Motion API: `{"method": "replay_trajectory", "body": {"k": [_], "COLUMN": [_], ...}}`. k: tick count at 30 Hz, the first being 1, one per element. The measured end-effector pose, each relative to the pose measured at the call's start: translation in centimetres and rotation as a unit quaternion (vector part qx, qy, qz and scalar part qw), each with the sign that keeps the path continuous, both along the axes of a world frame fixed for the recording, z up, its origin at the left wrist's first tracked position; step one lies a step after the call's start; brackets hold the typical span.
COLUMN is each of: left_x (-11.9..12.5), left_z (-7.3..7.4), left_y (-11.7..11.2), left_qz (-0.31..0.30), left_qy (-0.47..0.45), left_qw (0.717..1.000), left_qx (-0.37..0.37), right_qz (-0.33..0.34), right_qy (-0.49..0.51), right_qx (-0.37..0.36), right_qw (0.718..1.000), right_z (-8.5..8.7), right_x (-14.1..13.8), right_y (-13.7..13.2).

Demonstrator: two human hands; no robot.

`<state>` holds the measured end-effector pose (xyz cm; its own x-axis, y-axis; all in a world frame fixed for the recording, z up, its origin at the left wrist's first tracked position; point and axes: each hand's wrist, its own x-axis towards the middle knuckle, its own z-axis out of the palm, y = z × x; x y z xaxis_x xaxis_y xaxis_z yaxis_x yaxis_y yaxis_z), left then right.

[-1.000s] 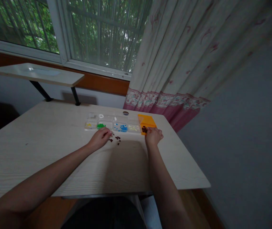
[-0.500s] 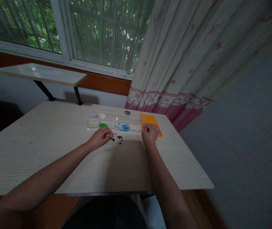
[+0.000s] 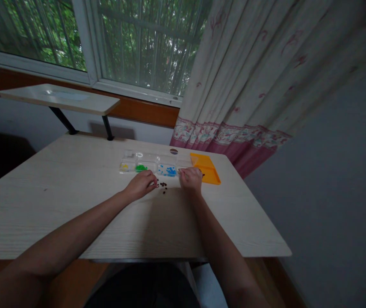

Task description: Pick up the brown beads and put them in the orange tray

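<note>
My left hand (image 3: 143, 184) rests on the pale wooden table (image 3: 74, 201), fingers curled beside a small scatter of dark beads (image 3: 163, 186). My right hand (image 3: 190, 179) lies just right of those beads, fingers bent down in front of a clear compartment box (image 3: 152, 164). The box holds yellow, green, blue and pale beads in separate cells. An orange tray (image 3: 206, 169) sits flat to the right of my right hand, with a few dark beads on it. What either hand pinches is too small to see.
A round dark disc (image 3: 173, 151) lies behind the box. A white shelf (image 3: 57, 97) on black legs stands at the far left under the window. A patterned curtain (image 3: 250, 85) hangs at the right, beyond the table's right edge.
My right hand has moved left from the orange tray to the spot beside the dark beads. The tray now lies flat and uncovered. My left hand has stayed put.
</note>
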<state>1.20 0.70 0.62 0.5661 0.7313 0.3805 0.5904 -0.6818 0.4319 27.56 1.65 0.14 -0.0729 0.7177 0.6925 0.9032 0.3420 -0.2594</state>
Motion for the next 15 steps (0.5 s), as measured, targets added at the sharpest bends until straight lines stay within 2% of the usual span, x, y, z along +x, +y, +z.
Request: {"method": "replay_trajectory", "body": {"k": [7,15], "left_x": [0.4,0.4], "left_z": [0.1,-0.3], "left_y": [-0.1,0.4], "left_qz": [0.005,0.048], "left_qy": [0.026,-0.025], "left_qw": [0.999,0.998], "left_qx": [0.025,-0.029], "right_qz": [0.054,0.108], "right_qy": [-0.014,-0.062], "right_qx": [-0.009,-0.048], "right_qw": [0.998,0.991], "right_z": [0.5,0.6], "right_x": [-2.8,-4.7], "right_y": [-1.0,-1.7]}}
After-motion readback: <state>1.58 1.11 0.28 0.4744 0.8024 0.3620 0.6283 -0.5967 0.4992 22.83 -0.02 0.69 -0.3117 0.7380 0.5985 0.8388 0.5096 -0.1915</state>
